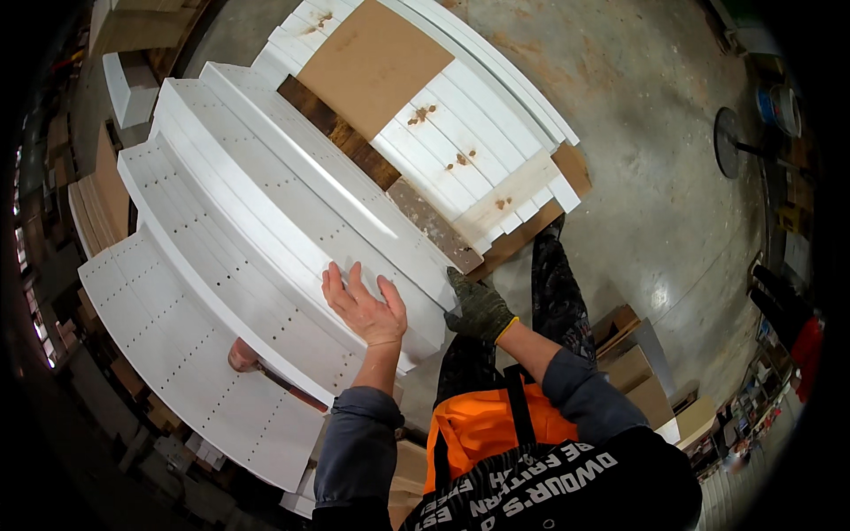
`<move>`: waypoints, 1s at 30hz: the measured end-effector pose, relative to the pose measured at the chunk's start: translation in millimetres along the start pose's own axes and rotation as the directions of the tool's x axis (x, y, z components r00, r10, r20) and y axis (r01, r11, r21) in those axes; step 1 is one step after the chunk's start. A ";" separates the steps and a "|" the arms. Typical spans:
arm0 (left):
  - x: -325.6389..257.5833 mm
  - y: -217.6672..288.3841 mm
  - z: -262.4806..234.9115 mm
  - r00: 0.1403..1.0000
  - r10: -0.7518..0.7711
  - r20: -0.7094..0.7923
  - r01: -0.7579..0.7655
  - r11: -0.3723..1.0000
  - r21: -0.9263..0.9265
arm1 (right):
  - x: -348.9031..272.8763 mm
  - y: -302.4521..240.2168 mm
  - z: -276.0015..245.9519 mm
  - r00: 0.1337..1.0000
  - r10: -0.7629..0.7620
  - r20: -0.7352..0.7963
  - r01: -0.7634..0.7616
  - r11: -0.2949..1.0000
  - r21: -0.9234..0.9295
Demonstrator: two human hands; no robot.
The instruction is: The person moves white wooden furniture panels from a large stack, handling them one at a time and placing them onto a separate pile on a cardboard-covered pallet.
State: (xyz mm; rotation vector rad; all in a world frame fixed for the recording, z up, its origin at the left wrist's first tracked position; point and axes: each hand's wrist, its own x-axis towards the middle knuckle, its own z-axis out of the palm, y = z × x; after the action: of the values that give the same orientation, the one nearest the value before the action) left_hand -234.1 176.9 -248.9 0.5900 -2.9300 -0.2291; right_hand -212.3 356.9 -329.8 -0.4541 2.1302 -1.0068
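My left hand, bare, is raised over the near end of a stack of long white panels. Its fingers are spread and hold nothing. A dark green knit glove with a yellow cuff covers my right hand. Thumb and fingers of that hand close around the near end of a long white board, the one closest to the pallet stack. Rows of small drilled holes run along several panels, including the wide lower-left panel.
To the right of the panels, white slatted boards lie with a brown cardboard sheet on top. A worn wooden plank runs along their side. Cardboard boxes stand at lower right. A round black base rests on the concrete floor.
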 end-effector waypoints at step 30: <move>-1.2 -4.9 2.8 0.998 -0.010 -0.063 0.008 0.999 -0.032 | 25.7 -8.4 -19.0 0.983 -0.027 0.179 0.046 0.994 -0.101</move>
State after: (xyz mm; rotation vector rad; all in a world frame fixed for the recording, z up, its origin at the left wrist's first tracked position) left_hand -231.7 173.2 -252.6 0.5952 -2.8578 -0.2529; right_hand -243.6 346.7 -327.0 -0.6135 2.0268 -0.8442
